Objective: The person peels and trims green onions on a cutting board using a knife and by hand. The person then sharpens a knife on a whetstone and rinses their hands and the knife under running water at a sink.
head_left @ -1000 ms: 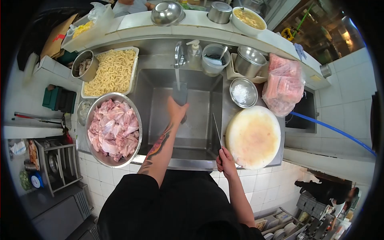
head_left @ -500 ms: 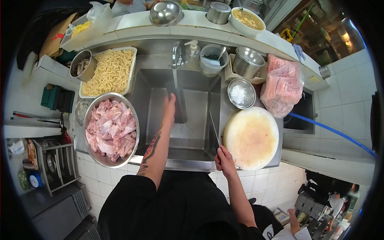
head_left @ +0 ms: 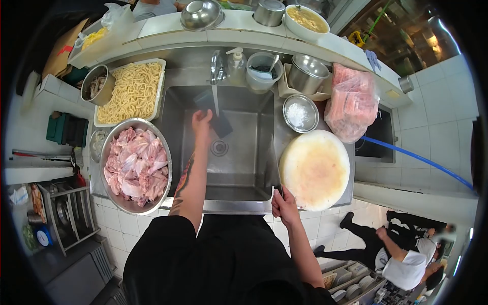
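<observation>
My left hand [head_left: 202, 122] reaches into the steel sink [head_left: 239, 175] beneath the running tap [head_left: 217, 68]. Its fingers are curled round a dark grey rectangular slab [head_left: 222, 126], perhaps a sharpening stone, lying across the water stream [head_left: 215, 99]. My right hand [head_left: 285, 207] grips the handle of a knife [head_left: 276, 162] at the sink's front right corner. The thin blade points away from me, along the sink's right wall. Right of the knife lies a round white chopping board [head_left: 315, 170], stained yellowish in the middle.
Left of the sink stand a bowl of raw chicken pieces [head_left: 134, 165] and a tray of thick noodles [head_left: 129, 91]. Behind the board are a small steel bowl [head_left: 301, 113] with white powder and bagged pink meat [head_left: 352, 104]. A co-worker [head_left: 401, 254] is at the lower right.
My left hand has turned the slab to a slant under the water and drawn slightly left. The knife stays in my right hand, its blade more upright. More of the co-worker shows.
</observation>
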### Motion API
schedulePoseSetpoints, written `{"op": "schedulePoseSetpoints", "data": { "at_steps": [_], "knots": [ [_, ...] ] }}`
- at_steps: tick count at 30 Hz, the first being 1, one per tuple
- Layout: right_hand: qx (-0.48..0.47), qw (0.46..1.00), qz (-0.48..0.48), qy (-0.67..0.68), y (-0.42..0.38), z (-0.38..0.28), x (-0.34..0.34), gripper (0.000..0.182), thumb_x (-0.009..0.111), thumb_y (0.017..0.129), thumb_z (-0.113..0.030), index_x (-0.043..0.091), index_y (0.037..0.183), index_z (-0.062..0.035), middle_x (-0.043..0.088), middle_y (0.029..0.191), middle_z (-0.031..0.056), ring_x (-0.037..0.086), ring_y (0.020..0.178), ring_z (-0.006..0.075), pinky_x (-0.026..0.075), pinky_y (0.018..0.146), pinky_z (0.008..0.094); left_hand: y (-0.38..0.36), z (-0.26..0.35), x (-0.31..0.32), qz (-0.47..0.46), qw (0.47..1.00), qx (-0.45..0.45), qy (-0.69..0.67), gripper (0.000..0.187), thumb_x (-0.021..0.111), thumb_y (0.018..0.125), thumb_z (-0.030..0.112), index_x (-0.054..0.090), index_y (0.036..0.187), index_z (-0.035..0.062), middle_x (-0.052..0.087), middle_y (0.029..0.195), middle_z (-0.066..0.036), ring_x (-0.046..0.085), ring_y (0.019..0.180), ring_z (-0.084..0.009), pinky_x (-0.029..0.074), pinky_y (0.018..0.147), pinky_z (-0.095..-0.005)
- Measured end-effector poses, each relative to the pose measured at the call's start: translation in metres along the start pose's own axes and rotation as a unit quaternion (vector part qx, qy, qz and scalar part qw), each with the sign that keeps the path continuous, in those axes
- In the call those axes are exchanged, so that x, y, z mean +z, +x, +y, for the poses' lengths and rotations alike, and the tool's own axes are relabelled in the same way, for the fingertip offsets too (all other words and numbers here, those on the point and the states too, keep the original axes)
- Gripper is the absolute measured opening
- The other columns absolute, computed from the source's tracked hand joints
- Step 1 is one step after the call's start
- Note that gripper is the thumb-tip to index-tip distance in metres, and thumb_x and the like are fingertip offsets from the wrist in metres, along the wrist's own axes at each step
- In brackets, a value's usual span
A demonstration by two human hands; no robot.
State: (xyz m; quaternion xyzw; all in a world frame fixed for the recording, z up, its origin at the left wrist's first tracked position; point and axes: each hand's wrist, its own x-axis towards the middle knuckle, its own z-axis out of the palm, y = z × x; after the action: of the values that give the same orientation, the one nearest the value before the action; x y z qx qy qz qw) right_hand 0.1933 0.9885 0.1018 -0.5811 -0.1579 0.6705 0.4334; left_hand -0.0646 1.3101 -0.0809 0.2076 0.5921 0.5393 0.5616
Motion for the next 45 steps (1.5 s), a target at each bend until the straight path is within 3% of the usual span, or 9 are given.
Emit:
{"op": "schedulePoseSetpoints", "data": {
  "at_steps": [6,10,14,20,26,27,30,38,45],
  "knots": [
    [-0.152,0.981,0.059,-0.101,-0.007,-0.013,0.01,0.02,0.062,0.107,-0.018,0.063,0.118,-0.0005,0.061,0.074,0.0026,0.055,0.054,0.01,0.046,0.049,0.0261,-0.055,-0.012,-0.023,-0.076,0.974,-0.105,-0.188,0.048,0.072,0.102,0.036,0.058,0.136,0.0053,0.064,0.131,-0.011,0.061,0.121,-0.0277,0.05,0.104,-0.048],
    [-0.081,0.981,0.071,-0.16,0.012,-0.03,-0.001,0.014,0.064,0.102,-0.013,0.066,0.111,-0.0021,0.06,0.068,0.0015,0.054,0.054,0.0088,0.046,0.052,0.0265,-0.11,-0.029,-0.025,-0.113,0.917,-0.241,-0.298,0.053,0.055,0.109,0.049,0.057,0.138,0.0045,0.064,0.135,-0.015,0.06,0.127,-0.0346,0.047,0.11,-0.0534],
    [-0.206,0.972,0.045,-0.106,0.019,-0.054,-0.008,0.009,0.065,0.101,-0.013,0.064,0.101,-0.004,0.06,0.07,0.0011,0.056,0.058,0.0084,0.045,0.056,0.0267,-0.174,0.003,0.001,-0.204,0.894,-0.227,-0.329,0.057,0.049,0.11,0.051,0.052,0.146,0.0071,0.061,0.143,-0.017,0.058,0.132,-0.0377,0.044,0.115,-0.0559],
    [-0.213,0.964,0.041,-0.155,0.027,-0.1,-0.015,0.013,0.067,0.101,-0.015,0.065,0.101,-0.0022,0.064,0.076,0.0007,0.054,0.059,0.0074,0.045,0.058,0.026,-0.182,0.062,0.016,-0.369,0.876,-0.18,-0.253,0.065,0.036,0.112,0.053,0.042,0.156,0.0052,0.051,0.157,-0.02,0.051,0.143,-0.0417,0.041,0.12,-0.0599],
    [-0.115,0.964,-0.035,-0.237,0.014,-0.082,0.008,0.031,0.076,0.1,-0.03,0.064,0.087,-0.005,0.056,0.066,-0.0029,0.049,0.055,0.0043,0.038,0.051,0.0232,-0.193,0.06,0.017,-0.317,0.897,-0.18,-0.249,0.061,0.038,0.112,0.053,0.061,0.138,0.002,0.071,0.127,-0.019,0.073,0.107,-0.0351,0.059,0.095,-0.0525],
    [-0.129,0.938,-0.02,-0.321,0.014,-0.076,0.006,0.046,0.082,0.093,-0.044,0.064,0.081,-0.0031,0.06,0.066,0.0015,0.054,0.059,0.0096,0.042,0.056,0.0297,-0.195,0.06,0.018,-0.325,0.888,-0.183,-0.269,0.061,0.039,0.112,0.052,0.064,0.135,0.0017,0.074,0.12,-0.018,0.075,0.099,-0.0341,0.061,0.089,-0.0512],
    [-0.172,0.876,-0.02,-0.45,0.0,-0.066,-0.001,0.053,0.084,0.088,-0.049,0.063,0.075,-0.0024,0.059,0.065,0.0038,0.053,0.06,0.0118,0.042,0.056,0.0323,-0.199,0.062,0.018,-0.291,0.886,-0.219,-0.286,0.059,0.04,0.112,0.05,0.064,0.134,0.0015,0.075,0.117,-0.018,0.075,0.098,-0.0338,0.062,0.088,-0.0488],
    [-0.136,0.869,0.012,-0.475,-0.026,-0.06,-0.009,0.063,0.086,0.084,-0.055,0.057,0.068,-0.0024,0.055,0.059,0.0056,0.05,0.056,0.0152,0.041,0.054,0.0354,-0.202,0.103,0.024,-0.311,0.908,-0.174,-0.22,0.054,0.044,0.112,0.05,0.068,0.129,0.0051,0.077,0.111,-0.011,0.076,0.094,-0.0255,0.062,0.083,-0.0412],
    [-0.161,0.851,0.018,-0.5,-0.035,-0.062,0.001,0.065,0.084,0.085,-0.057,0.055,0.067,-0.0013,0.055,0.057,0.0091,0.05,0.053,0.0187,0.041,0.053,0.0378,-0.209,0.116,0.037,-0.314,0.904,-0.113,-0.266,0.044,0.04,0.114,0.043,0.058,0.142,0.0143,0.071,0.127,-0.013,0.074,0.101,-0.0304,0.063,0.085,-0.0517]
  ]
}}
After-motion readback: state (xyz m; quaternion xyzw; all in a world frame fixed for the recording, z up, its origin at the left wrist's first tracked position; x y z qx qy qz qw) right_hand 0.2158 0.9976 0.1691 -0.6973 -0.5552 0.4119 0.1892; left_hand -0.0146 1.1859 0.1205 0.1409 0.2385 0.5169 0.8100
